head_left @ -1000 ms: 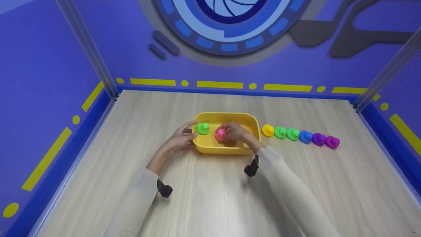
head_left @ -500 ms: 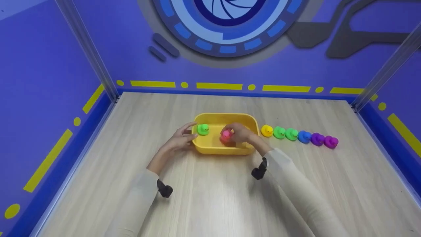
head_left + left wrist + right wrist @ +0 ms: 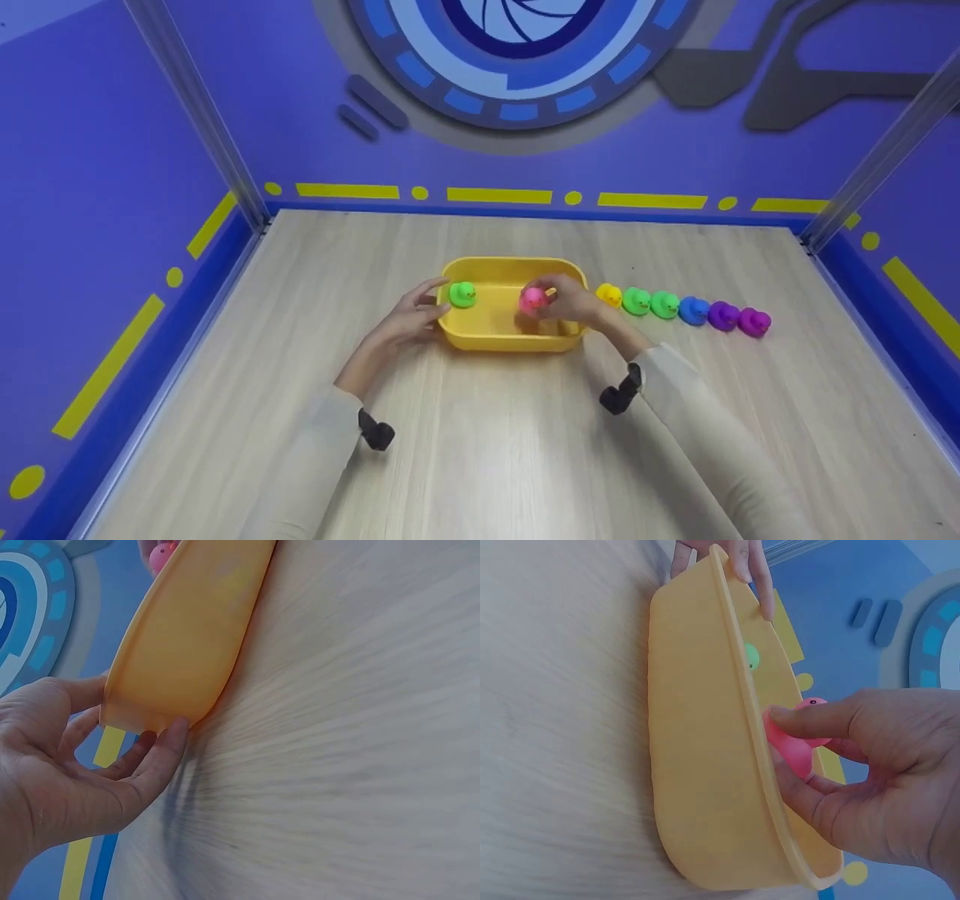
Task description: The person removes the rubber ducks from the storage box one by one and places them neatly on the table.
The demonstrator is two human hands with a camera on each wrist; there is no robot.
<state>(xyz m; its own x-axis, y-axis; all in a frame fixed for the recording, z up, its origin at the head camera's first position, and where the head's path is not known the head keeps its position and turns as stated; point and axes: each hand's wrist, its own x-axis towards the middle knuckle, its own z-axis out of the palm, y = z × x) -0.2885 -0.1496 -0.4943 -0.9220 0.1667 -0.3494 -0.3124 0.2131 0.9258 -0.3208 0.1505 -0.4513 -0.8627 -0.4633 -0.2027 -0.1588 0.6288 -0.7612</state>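
A yellow tub [image 3: 495, 339] stands mid-table. My left hand [image 3: 429, 304] grips its left end, fingers over the rim [image 3: 744, 562] and thumb against the outer wall [image 3: 161, 754]. A green duck [image 3: 463, 294] sits inside at that end, also seen as the green duck [image 3: 751, 656] in the right wrist view. My right hand [image 3: 556, 301] pinches a pink duck [image 3: 533, 299] between thumb and fingers, just above the tub's right half. In the right wrist view the pink duck [image 3: 795, 739] hangs beside the tub's rim [image 3: 739, 705].
To the right of the tub is a row of ducks: yellow [image 3: 609, 295], two green [image 3: 637, 301] [image 3: 664, 304], blue [image 3: 694, 310], purple [image 3: 724, 316], magenta [image 3: 754, 322]. Purple walls and metal posts [image 3: 874, 176] enclose the wooden table [image 3: 480, 450].
My right hand has carried the pink duck up and rightward across the tub, toward its right end. The left hand and the green duck have stayed put.
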